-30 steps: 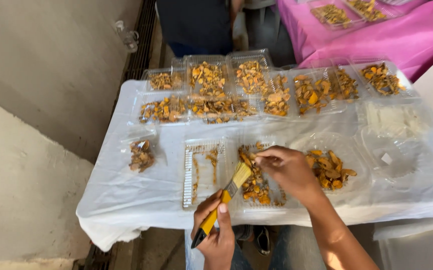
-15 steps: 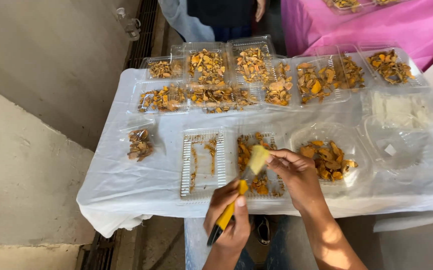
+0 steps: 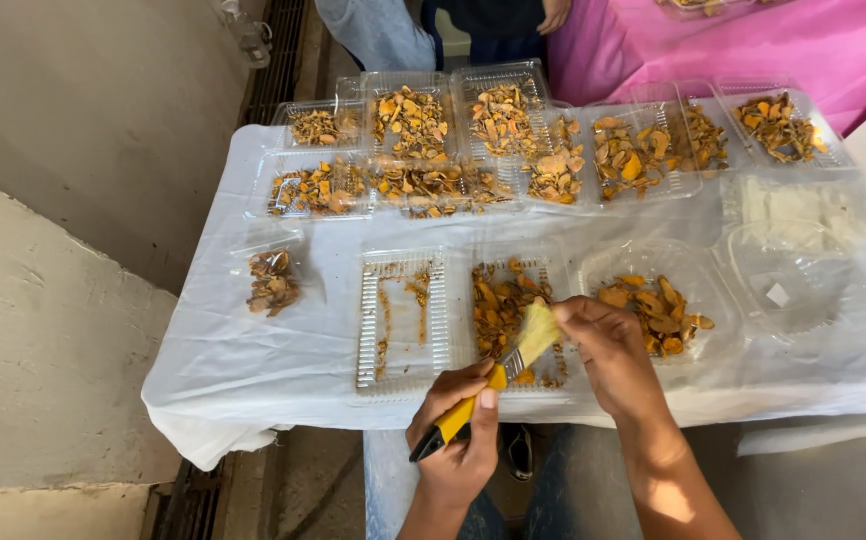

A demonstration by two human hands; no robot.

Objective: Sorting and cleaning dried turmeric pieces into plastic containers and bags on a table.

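A small brush point(image 3: 498, 375) with a yellow-and-black handle and pale bristles angles over the clear tray point(image 3: 519, 320) of orange slices near the table's front edge, gripped firmly by the left hand point(image 3: 456, 428), while the right hand point(image 3: 608, 350) pinches its bristle tips.

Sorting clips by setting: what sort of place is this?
Probably an informal sorting station set up outdoors: a table under plastic sheeting, many clear trays of dried orange slices, concrete ground with a drain grate.
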